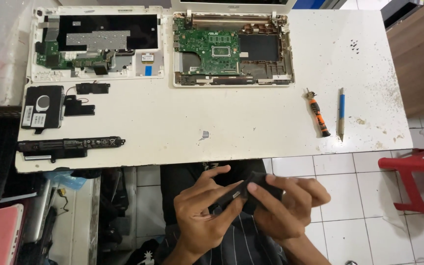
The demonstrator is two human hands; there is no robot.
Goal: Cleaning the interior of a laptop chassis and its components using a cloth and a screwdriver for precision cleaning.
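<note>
A: Surface? White table (231, 122), well beyond the fingertips, bearing an opened laptop base (232, 49).
B: Fingers? Left hand (204, 211) and right hand (288, 206) both closed around a small black part (251, 189), held over the lap.

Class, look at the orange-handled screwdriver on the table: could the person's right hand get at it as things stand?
Probably not at once: the right hand, with the left hand, grips a small black part. Otherwise bare table surrounds the screwdriver.

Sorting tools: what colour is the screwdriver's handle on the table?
The screwdriver has an orange and black handle, seen in the head view.
</note>
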